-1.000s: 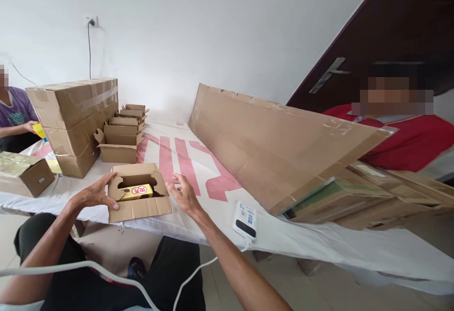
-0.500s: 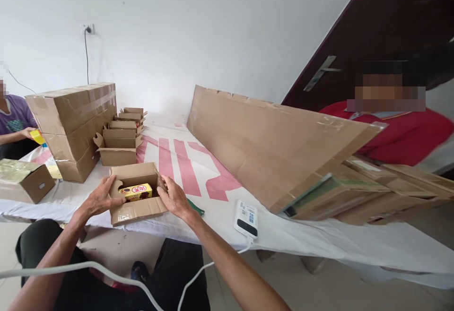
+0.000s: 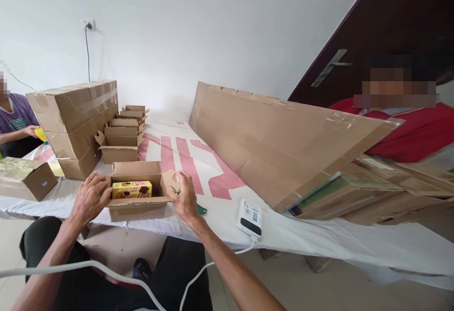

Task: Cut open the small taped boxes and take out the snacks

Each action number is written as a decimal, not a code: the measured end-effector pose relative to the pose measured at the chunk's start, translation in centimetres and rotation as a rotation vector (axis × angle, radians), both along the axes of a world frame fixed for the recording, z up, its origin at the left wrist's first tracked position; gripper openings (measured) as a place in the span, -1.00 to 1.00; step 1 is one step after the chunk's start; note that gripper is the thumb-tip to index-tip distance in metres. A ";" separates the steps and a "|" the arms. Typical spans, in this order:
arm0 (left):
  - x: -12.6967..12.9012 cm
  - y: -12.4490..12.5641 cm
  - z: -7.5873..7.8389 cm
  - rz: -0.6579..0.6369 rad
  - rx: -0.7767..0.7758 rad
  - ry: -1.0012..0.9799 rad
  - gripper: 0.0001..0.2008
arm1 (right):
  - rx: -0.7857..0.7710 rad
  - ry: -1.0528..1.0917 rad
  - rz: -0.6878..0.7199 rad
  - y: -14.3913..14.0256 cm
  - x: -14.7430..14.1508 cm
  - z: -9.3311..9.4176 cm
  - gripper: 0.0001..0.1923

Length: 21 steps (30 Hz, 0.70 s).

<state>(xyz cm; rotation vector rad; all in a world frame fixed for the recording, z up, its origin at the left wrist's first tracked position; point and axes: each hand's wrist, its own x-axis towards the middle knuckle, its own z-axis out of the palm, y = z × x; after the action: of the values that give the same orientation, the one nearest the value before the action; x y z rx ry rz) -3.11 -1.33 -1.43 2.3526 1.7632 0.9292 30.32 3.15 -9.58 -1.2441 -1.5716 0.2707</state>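
While both hands' fingers point(image 3: 101, 189) flank it, open carton point(image 3: 136, 207), yellow packet point(image 3: 132, 189) inside

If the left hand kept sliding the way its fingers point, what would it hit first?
The left hand points rightward at the small open carton; its fingertips already seem to touch the carton's left end, so that wall comes first, with the yellow box behind it.

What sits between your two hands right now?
In the head view, the open cardboard box sits between the left hand and the right hand, each at one end of it. A yellow packet lies inside the box.
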 end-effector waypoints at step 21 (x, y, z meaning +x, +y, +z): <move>1.1 -1.8 -5.3 -0.056 -0.152 -0.348 -0.06 | -0.369 0.152 0.277 0.4 0.0 -2.7 -0.30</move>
<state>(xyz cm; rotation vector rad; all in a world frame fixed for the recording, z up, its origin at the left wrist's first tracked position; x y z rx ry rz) -2.00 -3.12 -6.71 1.9929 1.5641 1.0752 30.31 3.54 -12.25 -1.2440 -1.6043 0.8453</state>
